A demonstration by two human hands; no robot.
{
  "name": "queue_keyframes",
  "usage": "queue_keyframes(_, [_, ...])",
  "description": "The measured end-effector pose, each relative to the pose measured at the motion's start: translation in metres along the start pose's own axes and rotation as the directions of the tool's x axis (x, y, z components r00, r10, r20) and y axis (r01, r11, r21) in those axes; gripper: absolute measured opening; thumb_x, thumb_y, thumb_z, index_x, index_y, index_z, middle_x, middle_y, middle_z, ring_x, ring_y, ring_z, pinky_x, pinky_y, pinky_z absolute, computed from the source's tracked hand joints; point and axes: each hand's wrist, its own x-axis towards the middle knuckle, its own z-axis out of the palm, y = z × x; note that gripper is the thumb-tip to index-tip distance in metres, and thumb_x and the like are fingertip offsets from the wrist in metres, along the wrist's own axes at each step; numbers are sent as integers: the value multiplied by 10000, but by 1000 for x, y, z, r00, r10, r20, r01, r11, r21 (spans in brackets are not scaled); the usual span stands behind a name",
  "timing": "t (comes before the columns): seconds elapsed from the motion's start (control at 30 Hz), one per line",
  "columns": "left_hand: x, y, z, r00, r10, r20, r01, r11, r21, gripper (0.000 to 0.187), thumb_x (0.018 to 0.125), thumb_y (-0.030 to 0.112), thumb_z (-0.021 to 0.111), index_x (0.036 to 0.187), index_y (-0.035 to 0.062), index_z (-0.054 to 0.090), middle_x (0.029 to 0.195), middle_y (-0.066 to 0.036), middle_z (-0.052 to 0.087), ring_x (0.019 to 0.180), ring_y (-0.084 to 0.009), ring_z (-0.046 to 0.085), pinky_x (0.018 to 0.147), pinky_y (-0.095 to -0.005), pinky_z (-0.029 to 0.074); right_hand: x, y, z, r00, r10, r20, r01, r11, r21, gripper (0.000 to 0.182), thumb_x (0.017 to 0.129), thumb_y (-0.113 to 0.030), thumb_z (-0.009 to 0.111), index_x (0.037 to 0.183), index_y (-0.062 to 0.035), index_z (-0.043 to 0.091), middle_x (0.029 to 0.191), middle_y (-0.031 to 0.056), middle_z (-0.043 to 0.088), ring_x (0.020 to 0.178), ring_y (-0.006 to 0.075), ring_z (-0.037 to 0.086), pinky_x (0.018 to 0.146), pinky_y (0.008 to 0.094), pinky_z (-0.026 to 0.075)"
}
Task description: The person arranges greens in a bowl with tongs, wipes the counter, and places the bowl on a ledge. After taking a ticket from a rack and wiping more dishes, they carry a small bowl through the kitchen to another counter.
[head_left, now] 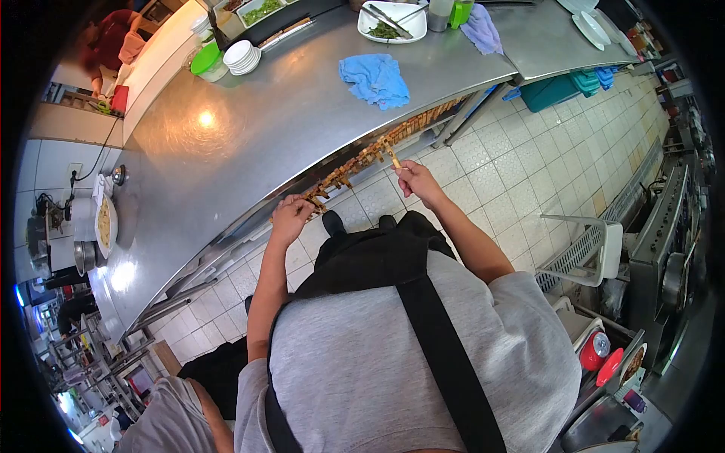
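A long row of small brown wooden pieces that look like clothespins point(343, 175) runs along the front edge of the steel counter, just below its top. My right hand point(418, 183) pinches a pale wooden clothespin point(393, 157) standing out from the row. Further left, my left hand point(291, 219) is at the row's left end with its fingers bent against it. Whether those fingers grip a piece is too small to make out. On the counter above the row lies a crumpled blue cloth point(375, 80).
The steel counter point(249, 143) bears a white dish point(370, 29) with greens and tongs, stacked small plates point(242, 57) and a green-lidded tub point(208, 62). A white chair point(600, 253) and a stove point(649, 226) stand right. Another person's sleeve point(162, 419) is at lower left.
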Motion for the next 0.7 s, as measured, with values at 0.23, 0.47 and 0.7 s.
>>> queue_keyframes(0.23, [-2, 3, -1, 1000, 9, -25, -9, 1000, -8, 279, 826, 345, 590, 890, 103, 711, 1152, -83, 597, 1087, -300, 527, 943, -405, 381, 8, -12, -3, 989, -19, -146, 41, 988, 152, 258, 940, -205, 530, 1124, -31, 578, 611, -18, 449, 454, 79, 411, 437, 237, 398])
queue_keyframes(0.47, [-1, -17, 1, 1000, 19, 10, -18, 998, -54, 285, 832, 353, 591, 893, 102, 710, 1144, -63, 600, 1087, -284, 529, 949, -393, 379, 13, -18, 4, 988, 0, -157, 16, 995, 102, 251, 936, -236, 543, 1072, -29, 584, 623, -15, 459, 452, 72, 407, 422, 240, 407])
queue_keyframes(0.7, [0, -25, 0, 1000, -8, 26, 9, 1000, -24, 298, 838, 363, 589, 905, 98, 706, 1155, -51, 598, 1102, -271, 524, 962, -383, 371, 15, -16, 3, 991, -14, -132, 13, 1000, -5, 260, 929, -258, 546, 1003, -14, 595, 635, 2, 475, 483, 88, 440, 395, 254, 407])
